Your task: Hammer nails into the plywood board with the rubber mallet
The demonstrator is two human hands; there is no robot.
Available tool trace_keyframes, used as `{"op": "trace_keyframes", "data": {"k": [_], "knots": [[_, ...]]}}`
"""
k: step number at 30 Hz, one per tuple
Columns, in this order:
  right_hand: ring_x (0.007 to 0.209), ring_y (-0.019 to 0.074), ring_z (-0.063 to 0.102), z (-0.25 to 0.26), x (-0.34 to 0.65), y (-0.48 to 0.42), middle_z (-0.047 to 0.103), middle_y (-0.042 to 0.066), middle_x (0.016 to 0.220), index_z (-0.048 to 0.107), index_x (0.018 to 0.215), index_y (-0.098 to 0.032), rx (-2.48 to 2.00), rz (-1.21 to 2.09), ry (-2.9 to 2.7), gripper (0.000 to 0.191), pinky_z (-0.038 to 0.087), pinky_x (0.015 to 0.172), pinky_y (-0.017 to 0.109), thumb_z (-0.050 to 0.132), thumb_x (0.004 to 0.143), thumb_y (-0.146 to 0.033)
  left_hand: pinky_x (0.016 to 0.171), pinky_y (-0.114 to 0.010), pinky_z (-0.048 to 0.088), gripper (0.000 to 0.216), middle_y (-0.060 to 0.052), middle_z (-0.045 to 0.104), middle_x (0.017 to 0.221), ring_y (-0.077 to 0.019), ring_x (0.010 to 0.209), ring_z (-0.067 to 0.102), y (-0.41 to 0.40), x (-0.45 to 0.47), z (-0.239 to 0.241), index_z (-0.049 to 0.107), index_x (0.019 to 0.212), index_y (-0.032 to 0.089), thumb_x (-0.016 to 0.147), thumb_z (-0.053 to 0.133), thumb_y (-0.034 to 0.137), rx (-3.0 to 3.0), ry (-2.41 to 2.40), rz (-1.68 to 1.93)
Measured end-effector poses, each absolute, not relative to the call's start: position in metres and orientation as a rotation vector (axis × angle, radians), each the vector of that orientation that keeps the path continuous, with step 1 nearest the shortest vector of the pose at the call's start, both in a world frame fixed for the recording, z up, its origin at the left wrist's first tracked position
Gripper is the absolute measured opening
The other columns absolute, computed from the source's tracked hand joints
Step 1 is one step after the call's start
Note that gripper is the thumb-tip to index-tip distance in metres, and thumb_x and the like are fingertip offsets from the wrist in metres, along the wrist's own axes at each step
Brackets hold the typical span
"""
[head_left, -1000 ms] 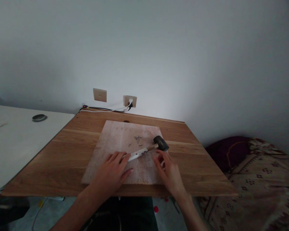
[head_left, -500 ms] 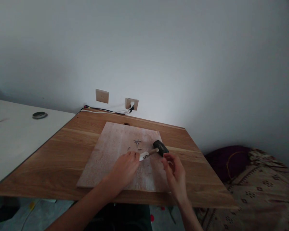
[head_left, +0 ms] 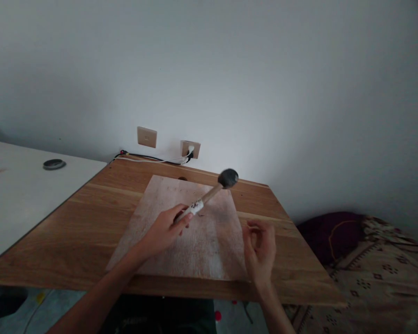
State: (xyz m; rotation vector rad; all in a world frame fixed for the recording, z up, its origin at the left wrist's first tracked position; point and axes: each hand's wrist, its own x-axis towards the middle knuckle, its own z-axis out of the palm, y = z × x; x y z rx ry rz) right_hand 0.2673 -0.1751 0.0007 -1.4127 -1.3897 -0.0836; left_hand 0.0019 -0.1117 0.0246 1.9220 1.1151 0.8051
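Note:
My left hand (head_left: 163,230) grips the pale wooden handle of a black-headed mallet (head_left: 214,191) and holds it raised over a light wooden board (head_left: 153,232), the head pointing up and to the right. My right hand (head_left: 261,248) hovers at the board's right edge with its fingers curled toward the thumb; whether anything is pinched in them is too small to tell. The small nails seen earlier on the board are hidden behind the mallet.
The board lies on a brown wooden table (head_left: 90,218) against a white wall. A white table (head_left: 17,195) with a round dark lid (head_left: 54,163) adjoins on the left. Wall sockets (head_left: 189,149) with cables sit behind. A patterned bed (head_left: 376,273) is at the right.
My left hand closed on the mallet's handle and lifted it off the board, swinging the head up. My right hand drew back to the right, away from the mallet head.

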Motion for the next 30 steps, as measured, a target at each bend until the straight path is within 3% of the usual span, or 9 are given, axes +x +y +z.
{"op": "trace_keyframes", "data": {"k": [4,7,16,20,23,25,30], "knots": [[0.098,0.0243,0.069,0.004,0.257,-0.145,0.068,0.011,0.111,0.071,0.111,-0.021,-1.438,0.177,-2.015,0.020,0.057,0.089,0.040,0.053,0.102,-0.022,0.048,-0.024,0.042,0.031,0.008,0.051,0.055,-0.0133,0.046,0.052,-0.114,-0.014,0.032,0.050,0.093,0.023,0.097,0.047,0.054,1.746,1.189,0.889],[0.105,0.0260,0.067,0.012,0.243,-0.115,0.071,0.011,0.110,0.072,0.116,-0.019,-1.466,0.104,-2.295,0.026,0.055,0.097,0.042,0.052,0.101,-0.012,0.040,-0.023,0.036,0.033,0.009,0.047,0.049,-0.0122,0.037,0.045,-0.111,-0.027,0.042,0.047,0.086,0.024,0.095,0.049,0.055,1.668,1.372,0.874],[0.100,0.0264,0.067,0.026,0.216,-0.077,0.074,0.011,0.102,0.074,0.106,-0.018,-1.292,-0.186,-2.830,0.022,0.051,0.091,0.039,0.056,0.099,-0.007,0.051,-0.026,0.043,0.040,0.003,0.056,0.058,-0.0153,0.051,0.055,-0.098,-0.051,0.036,0.051,0.082,0.023,0.095,0.043,0.060,1.738,1.505,1.077],[0.097,0.0235,0.069,0.024,0.236,-0.060,0.074,0.010,0.104,0.075,0.112,-0.018,-1.217,0.075,-2.703,0.025,0.051,0.089,0.036,0.063,0.093,-0.007,0.055,-0.028,0.038,0.040,0.001,0.055,0.059,-0.0183,0.058,0.056,-0.092,-0.059,0.032,0.053,0.076,0.023,0.093,0.043,0.058,1.839,1.721,0.957],[0.087,0.0186,0.070,0.018,0.263,-0.036,0.076,0.008,0.100,0.077,0.105,-0.018,-1.336,0.311,-2.303,0.022,0.053,0.082,0.031,0.063,0.091,-0.009,0.060,-0.029,0.037,0.040,-0.001,0.058,0.063,-0.0203,0.064,0.059,-0.086,-0.057,0.038,0.055,0.075,0.023,0.091,0.044,0.057,1.925,1.711,0.891],[0.080,0.0183,0.072,0.010,0.280,-0.020,0.079,0.008,0.092,0.078,0.099,-0.017,-1.513,0.337,-1.987,0.019,0.055,0.078,0.030,0.064,0.089,-0.010,0.061,-0.029,0.036,0.039,-0.001,0.059,0.065,-0.0203,0.064,0.058,-0.081,-0.051,0.041,0.057,0.078,0.022,0.091,0.045,0.057,1.963,1.678,0.877],[0.076,0.0191,0.072,-0.018,0.300,-0.004,0.081,0.010,0.093,0.078,0.099,-0.015,-1.566,0.277,-1.824,0.020,0.057,0.078,0.034,0.060,0.089,-0.015,0.061,-0.029,0.033,0.039,0.002,0.054,0.062,-0.0176,0.060,0.053,-0.073,-0.032,0.034,0.057,0.079,0.022,0.093,0.046,0.056,2.054,1.576,0.816]]}}
